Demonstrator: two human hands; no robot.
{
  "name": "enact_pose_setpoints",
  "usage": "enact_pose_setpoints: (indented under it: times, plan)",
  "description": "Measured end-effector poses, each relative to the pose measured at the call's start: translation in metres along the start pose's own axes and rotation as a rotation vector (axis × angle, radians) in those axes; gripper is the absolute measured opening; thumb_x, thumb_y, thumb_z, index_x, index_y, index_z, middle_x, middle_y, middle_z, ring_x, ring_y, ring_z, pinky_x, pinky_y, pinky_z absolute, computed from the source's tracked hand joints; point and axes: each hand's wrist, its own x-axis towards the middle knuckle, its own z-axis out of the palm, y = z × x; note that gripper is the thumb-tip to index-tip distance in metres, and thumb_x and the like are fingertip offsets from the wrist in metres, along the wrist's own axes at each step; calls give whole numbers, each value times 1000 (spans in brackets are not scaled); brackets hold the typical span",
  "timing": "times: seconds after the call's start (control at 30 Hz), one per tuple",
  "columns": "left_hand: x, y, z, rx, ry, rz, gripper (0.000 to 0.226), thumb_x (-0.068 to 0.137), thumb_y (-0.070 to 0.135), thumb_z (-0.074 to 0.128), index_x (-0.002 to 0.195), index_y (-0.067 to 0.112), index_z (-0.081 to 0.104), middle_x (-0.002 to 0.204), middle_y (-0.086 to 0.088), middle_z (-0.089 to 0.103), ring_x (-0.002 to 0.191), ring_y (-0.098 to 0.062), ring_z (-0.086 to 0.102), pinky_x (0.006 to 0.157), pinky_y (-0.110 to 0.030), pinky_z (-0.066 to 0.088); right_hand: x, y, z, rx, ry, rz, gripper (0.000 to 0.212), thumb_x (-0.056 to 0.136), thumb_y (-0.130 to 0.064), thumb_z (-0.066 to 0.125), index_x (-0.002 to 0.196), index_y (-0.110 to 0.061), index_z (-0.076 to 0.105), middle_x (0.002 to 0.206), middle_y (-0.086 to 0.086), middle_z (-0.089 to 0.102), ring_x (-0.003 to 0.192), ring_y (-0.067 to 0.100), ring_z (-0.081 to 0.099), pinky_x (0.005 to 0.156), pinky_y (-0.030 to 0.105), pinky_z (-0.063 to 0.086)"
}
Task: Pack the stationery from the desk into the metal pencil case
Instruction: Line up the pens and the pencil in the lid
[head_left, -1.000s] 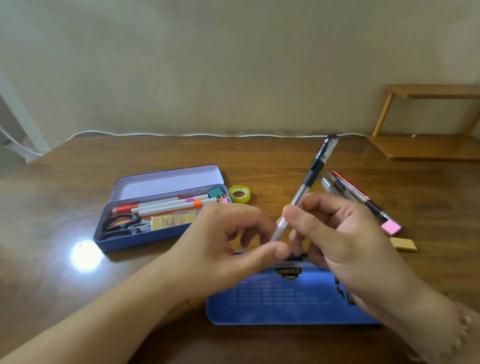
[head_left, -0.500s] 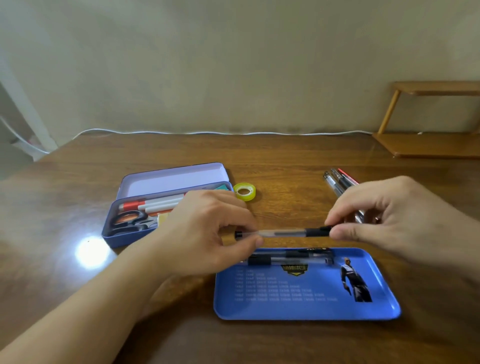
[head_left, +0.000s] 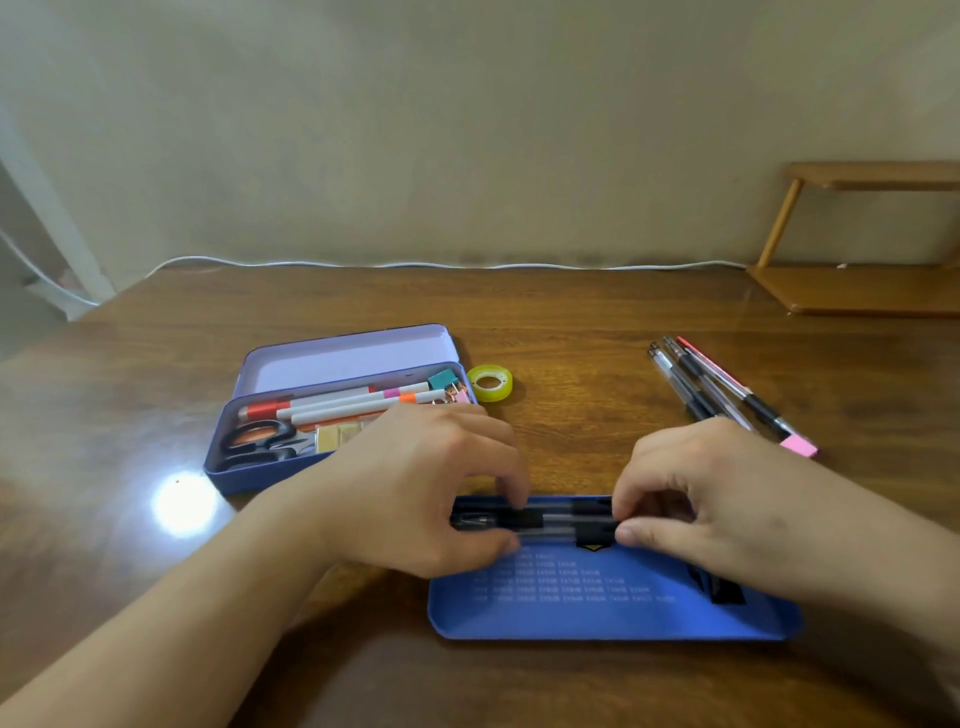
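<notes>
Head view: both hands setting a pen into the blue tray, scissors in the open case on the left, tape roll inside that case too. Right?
Not quite. The tape roll is not inside the case; the head view shows it on the desk just right of it. The rest holds: the left hand and right hand set a pen into the blue tray, and the scissors lie in the open case.

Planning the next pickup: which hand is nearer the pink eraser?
Right. The right hand sits just in front and to the left of the pink eraser, gripping the pen at the blue tray. The left hand holds the pen's other end, farther left.
</notes>
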Motion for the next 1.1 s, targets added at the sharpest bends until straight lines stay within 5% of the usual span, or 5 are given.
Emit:
enact_pose_setpoints:
  times: [0.33,0.43,0.53,0.8,1.1]
  plan:
    - [0,-2,1,0,-27,-18,14,78,43,70,90,36,68,97,20,62,92,1,58,72,-32,53,2,-4,-6,-20,-47,83,25,79,-62,59,88,-40,67,79,-20,63,76,-4,56,62,17,45]
    - [1,-2,1,-4,-19,-15,14,80,45,67,91,35,68,97,19,63,91,0,59,71,-31,53,2,19,-18,117,163,221,23,73,-58,65,72,-36,68,71,-21,66,66,-1,59,55,21,43]
    - [2,-2,1,-1,8,-8,12,84,44,64,90,35,69,95,17,65,91,-2,60,70,-30,54,4,48,-24,-5,347,434,21,77,-47,73,64,-33,65,57,-9,63,58,5,58,55,35,51]
    - [3,-2,3,32,105,-6,10,88,38,63,87,30,70,89,16,65,85,-2,59,68,-30,53,15,63,-17,-123,161,720,33,71,-56,75,65,-26,65,62,-9,67,62,11,63,52,27,47]
    - [3,-6,6,53,231,-60,10,89,37,61,88,32,70,87,17,65,84,-3,60,64,-34,53,18,52,-15,-405,165,652,20,81,-47,64,71,-30,61,71,-11,63,67,11,57,47,22,32]
